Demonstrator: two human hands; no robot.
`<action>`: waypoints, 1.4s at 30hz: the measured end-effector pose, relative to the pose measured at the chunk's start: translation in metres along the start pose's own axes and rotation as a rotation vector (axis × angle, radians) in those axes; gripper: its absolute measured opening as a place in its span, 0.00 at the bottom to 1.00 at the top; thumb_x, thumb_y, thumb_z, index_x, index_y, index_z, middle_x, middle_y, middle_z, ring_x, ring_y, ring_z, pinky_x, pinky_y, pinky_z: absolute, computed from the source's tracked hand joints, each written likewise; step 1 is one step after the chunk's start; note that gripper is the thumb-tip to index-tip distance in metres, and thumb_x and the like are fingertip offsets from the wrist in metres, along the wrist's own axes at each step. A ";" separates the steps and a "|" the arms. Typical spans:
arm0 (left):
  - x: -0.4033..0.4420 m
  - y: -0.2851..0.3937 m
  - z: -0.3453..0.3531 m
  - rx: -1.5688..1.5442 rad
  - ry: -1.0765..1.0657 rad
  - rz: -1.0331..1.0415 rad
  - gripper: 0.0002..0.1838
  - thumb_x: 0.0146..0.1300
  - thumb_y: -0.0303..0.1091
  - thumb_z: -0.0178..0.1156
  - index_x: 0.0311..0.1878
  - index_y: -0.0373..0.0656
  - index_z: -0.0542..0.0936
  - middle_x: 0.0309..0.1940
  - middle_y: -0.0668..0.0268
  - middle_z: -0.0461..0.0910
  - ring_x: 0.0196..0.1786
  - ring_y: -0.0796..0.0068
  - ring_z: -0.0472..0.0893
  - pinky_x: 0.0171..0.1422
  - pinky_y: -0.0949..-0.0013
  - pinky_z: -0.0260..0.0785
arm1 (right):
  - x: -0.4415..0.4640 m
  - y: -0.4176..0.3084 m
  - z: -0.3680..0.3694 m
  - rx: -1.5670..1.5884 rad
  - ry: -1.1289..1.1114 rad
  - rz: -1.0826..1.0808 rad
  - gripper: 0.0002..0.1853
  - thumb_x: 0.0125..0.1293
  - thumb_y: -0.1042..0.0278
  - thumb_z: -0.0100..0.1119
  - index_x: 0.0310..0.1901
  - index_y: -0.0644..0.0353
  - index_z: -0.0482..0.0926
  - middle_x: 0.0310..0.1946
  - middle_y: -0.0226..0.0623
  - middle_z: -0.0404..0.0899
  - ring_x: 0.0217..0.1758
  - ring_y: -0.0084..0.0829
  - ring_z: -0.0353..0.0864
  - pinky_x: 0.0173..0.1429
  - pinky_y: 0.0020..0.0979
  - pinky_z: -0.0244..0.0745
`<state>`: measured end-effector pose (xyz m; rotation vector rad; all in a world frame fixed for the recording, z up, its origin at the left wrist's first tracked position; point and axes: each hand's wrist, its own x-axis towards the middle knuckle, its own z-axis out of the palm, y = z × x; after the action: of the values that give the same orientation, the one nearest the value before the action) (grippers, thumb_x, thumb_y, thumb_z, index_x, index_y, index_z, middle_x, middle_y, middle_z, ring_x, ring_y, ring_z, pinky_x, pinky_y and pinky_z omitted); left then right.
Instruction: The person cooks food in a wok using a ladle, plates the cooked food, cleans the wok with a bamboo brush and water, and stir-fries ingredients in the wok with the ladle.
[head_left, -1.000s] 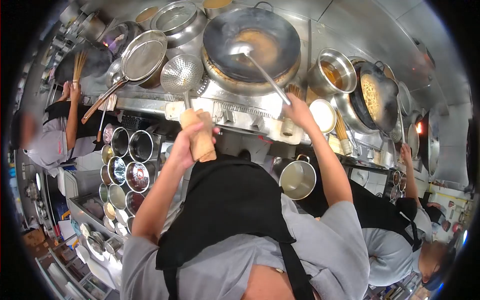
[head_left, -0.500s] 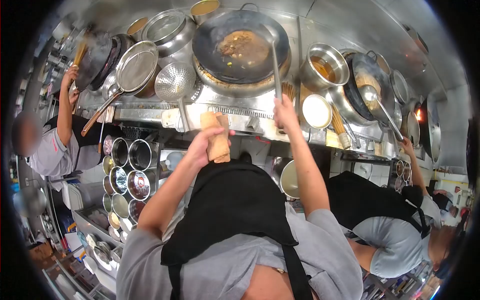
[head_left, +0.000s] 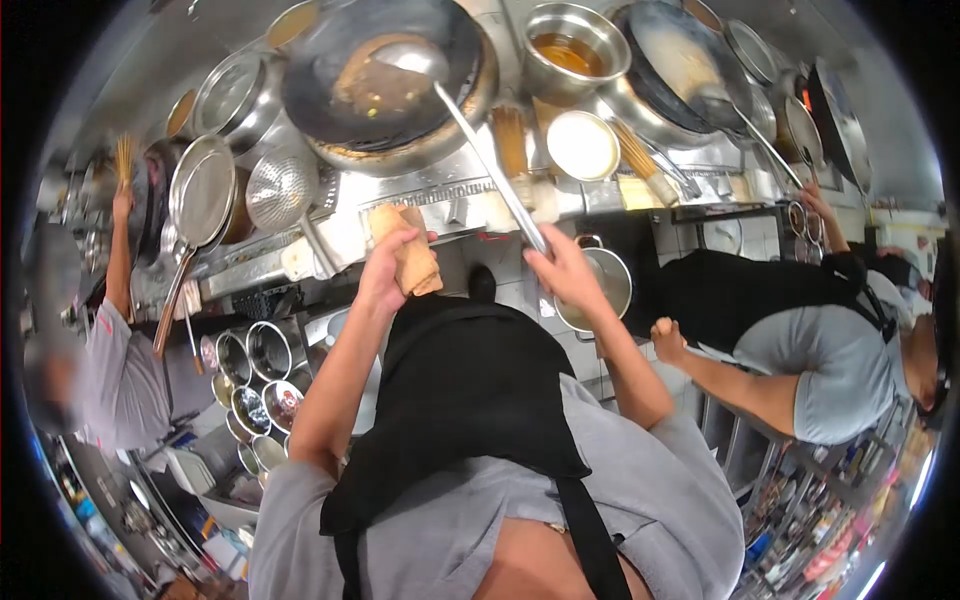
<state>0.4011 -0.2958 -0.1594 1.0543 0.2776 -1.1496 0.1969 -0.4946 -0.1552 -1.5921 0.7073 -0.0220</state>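
- Tan folded cloth [head_left: 420,268] is in the left hand [head_left: 384,268], fingers clamped round it, near the front edge of the steel tabletop [head_left: 455,215].
- Metal ladle [head_left: 482,152]: the right hand [head_left: 568,272] has its fingers clamped on the handle's end; the bowl is inside the black wok [head_left: 305,95], over brownish food.
- A bamboo brush [head_left: 510,140] stands just right of the ladle's handle, then a white-filled bowl [head_left: 583,145] and a second bamboo brush [head_left: 640,160].
- Behind the bowl, a steel pot [head_left: 575,88] holds amber liquid.
- A perforated skimmer [head_left: 283,188] lies left of the wok, its handle jutting toward the cloth; a mesh sieve [head_left: 202,180] is beyond it.
- At right, a co-worker [head_left: 820,360] holds another ladle in a second wok [head_left: 660,70].
- At left, another co-worker's grey shirt [head_left: 125,380] is too blurred for any lettering to be read.
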 end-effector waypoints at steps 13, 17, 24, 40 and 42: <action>0.215 -0.082 0.118 0.336 0.031 0.026 0.17 0.53 0.27 0.67 0.46 0.36 0.77 0.38 0.59 0.80 0.36 0.65 0.82 0.35 0.58 0.79 | -0.093 0.075 -0.044 0.132 0.493 0.256 0.23 0.74 0.59 0.49 0.66 0.57 0.68 0.14 0.23 0.63 0.11 0.16 0.59 0.13 0.24 0.56; 0.284 -0.125 0.138 0.366 0.124 0.066 0.16 0.53 0.27 0.69 0.44 0.36 0.76 0.34 0.60 0.80 0.34 0.64 0.83 0.34 0.56 0.79 | -0.076 0.078 -0.043 0.134 0.532 0.279 0.23 0.74 0.58 0.49 0.66 0.56 0.69 0.14 0.23 0.62 0.11 0.16 0.58 0.13 0.24 0.55; 0.298 -0.142 0.155 0.416 0.268 0.272 0.14 0.47 0.22 0.66 0.40 0.35 0.78 0.35 0.58 0.81 0.32 0.64 0.83 0.33 0.58 0.78 | -0.060 0.083 -0.034 0.005 0.567 0.313 0.23 0.74 0.57 0.49 0.67 0.54 0.68 0.15 0.23 0.61 0.10 0.16 0.57 0.13 0.24 0.55; 0.277 -0.129 0.163 0.318 0.222 0.182 0.19 0.49 0.21 0.65 0.47 0.36 0.74 0.38 0.58 0.80 0.36 0.62 0.83 0.35 0.53 0.79 | -0.081 0.063 -0.035 0.423 0.402 0.406 0.23 0.73 0.56 0.50 0.67 0.53 0.66 0.17 0.25 0.63 0.10 0.16 0.59 0.11 0.22 0.56; 0.283 -0.131 0.161 0.325 0.213 0.201 0.20 0.49 0.20 0.65 0.47 0.36 0.74 0.38 0.58 0.80 0.35 0.62 0.83 0.35 0.53 0.79 | -0.082 0.061 -0.035 0.408 0.398 0.410 0.23 0.73 0.55 0.51 0.66 0.53 0.67 0.18 0.26 0.64 0.11 0.16 0.59 0.12 0.22 0.56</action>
<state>0.3629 -0.5979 -0.3341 1.4614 0.1487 -0.9189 0.0905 -0.4878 -0.1728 -1.0384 1.2448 -0.1753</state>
